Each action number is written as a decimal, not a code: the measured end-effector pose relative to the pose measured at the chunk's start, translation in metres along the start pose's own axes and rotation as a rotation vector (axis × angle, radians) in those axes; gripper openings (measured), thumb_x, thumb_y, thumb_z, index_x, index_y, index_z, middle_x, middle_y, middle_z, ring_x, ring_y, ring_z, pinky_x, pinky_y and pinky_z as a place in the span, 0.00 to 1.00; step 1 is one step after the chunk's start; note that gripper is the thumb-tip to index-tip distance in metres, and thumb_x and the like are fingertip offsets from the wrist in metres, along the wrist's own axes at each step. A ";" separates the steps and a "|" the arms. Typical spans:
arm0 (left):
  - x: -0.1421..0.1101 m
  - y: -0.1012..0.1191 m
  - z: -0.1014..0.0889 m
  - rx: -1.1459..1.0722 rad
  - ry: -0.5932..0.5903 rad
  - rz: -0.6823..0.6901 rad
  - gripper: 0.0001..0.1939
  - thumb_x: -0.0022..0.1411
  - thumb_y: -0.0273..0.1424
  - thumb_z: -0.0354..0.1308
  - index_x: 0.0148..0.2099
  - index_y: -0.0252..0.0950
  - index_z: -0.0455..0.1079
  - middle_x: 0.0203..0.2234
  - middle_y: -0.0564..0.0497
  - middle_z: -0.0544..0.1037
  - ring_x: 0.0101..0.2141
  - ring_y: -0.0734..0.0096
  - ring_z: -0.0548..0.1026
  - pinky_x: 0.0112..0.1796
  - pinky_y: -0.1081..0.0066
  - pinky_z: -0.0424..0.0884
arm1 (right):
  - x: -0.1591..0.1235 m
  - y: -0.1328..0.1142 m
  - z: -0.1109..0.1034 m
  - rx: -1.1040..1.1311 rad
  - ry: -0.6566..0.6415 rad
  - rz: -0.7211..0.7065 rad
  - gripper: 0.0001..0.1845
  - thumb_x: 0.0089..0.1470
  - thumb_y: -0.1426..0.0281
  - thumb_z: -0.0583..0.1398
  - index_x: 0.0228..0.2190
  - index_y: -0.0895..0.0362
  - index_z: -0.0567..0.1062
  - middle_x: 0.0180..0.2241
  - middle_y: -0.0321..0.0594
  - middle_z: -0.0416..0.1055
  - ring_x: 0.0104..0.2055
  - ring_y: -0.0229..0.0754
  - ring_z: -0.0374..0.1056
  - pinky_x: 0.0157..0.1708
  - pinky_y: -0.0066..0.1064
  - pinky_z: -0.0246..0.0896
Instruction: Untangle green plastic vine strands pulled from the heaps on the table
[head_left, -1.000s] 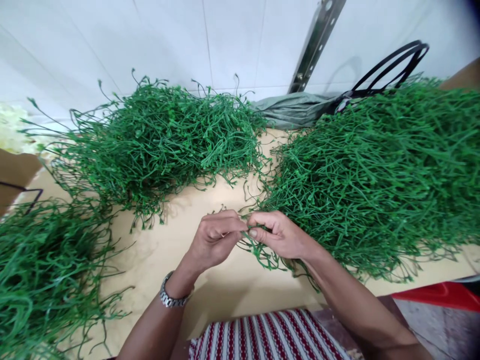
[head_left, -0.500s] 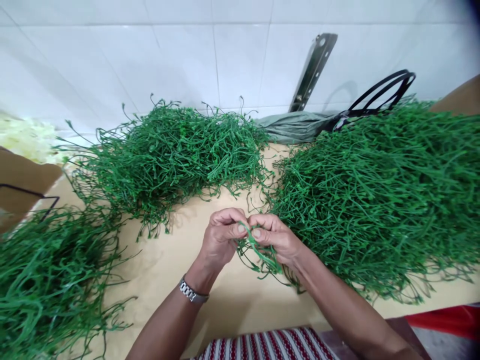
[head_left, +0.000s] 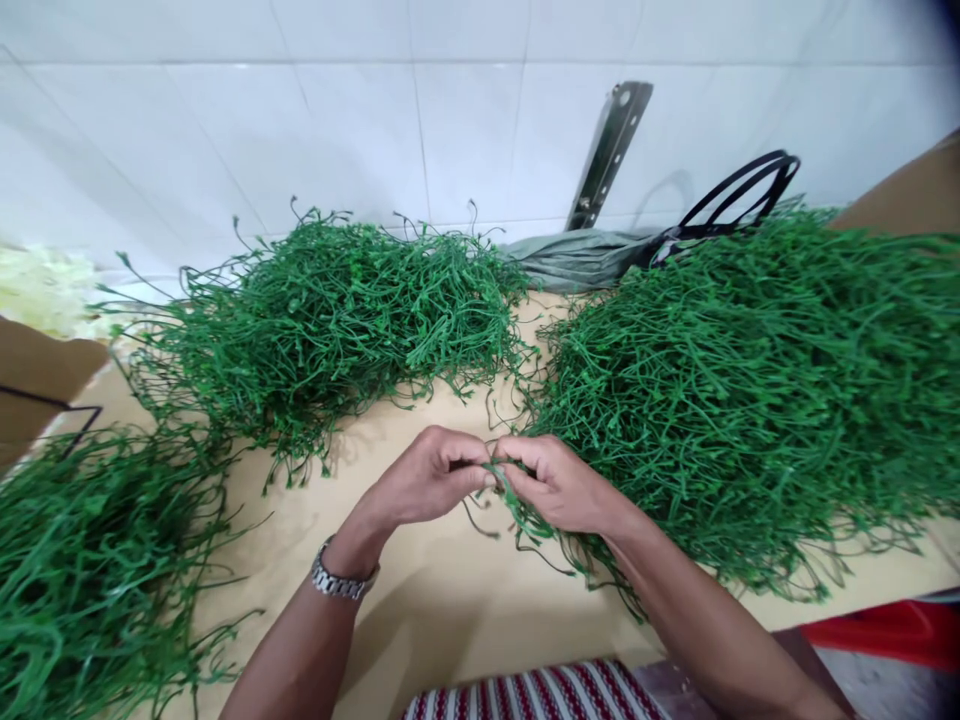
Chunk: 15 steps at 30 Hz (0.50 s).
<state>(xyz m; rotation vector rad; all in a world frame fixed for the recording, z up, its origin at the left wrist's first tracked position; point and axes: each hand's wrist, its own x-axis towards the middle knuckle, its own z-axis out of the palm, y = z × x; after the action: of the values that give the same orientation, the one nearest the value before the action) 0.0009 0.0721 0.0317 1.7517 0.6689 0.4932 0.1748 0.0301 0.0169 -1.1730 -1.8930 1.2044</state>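
Observation:
My left hand (head_left: pixel 442 474), with a metal-band watch on its wrist, pinches the end of some thin green stems (head_left: pixel 523 515) between thumb and forefinger. My right hand (head_left: pixel 559 484) grips the same stems, its fingertips almost touching the left ones. The stems look like artificial flower stems with small branching tips. They hang down below and behind my right hand, which hides part of them. Close to my right arm spreads a large heap of similar stems (head_left: pixel 750 400).
A second stem heap (head_left: pixel 360 320) lies at the back against the tiled wall (head_left: pixel 360 130), a third heap (head_left: pixel 82 570) at left. Grey-green cloth (head_left: pixel 577 258), black straps (head_left: pixel 742 190) and a metal bracket (head_left: pixel 611 155) stand behind. A cardboard box (head_left: pixel 41 375) is at the left edge.
My left hand has turned flatter and its wrist has swung outward to the left. Both hands still pinch the stems. The view has shifted slightly.

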 end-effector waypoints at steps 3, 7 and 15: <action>0.006 -0.010 0.007 -0.417 -0.003 -0.043 0.16 0.45 0.36 0.63 0.16 0.31 0.65 0.11 0.57 0.57 0.16 0.82 0.52 0.18 0.76 0.48 | 0.000 0.001 0.001 0.399 -0.096 0.084 0.13 0.52 0.63 0.54 0.22 0.58 0.63 0.17 0.28 0.52 0.19 0.30 0.44 0.18 0.24 0.40; 0.009 -0.017 0.017 -0.707 0.077 -0.073 0.15 0.36 0.35 0.68 0.13 0.30 0.67 0.09 0.56 0.59 0.15 0.81 0.55 0.18 0.75 0.50 | -0.001 -0.002 0.003 0.736 -0.088 0.159 0.17 0.46 0.57 0.60 0.21 0.57 0.65 0.15 0.27 0.52 0.16 0.29 0.45 0.15 0.23 0.38; 0.012 -0.025 0.020 -0.920 0.169 -0.116 0.15 0.30 0.34 0.70 0.15 0.30 0.69 0.09 0.53 0.66 0.13 0.78 0.61 0.16 0.76 0.54 | -0.003 -0.007 0.012 1.066 -0.168 0.242 0.18 0.41 0.58 0.64 0.20 0.58 0.64 0.11 0.24 0.51 0.10 0.24 0.40 0.09 0.21 0.34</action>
<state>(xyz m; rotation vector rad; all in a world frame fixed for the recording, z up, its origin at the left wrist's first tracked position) 0.0183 0.0705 0.0022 0.8092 0.5277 0.7273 0.1638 0.0216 0.0184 -0.6920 -0.8994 2.0960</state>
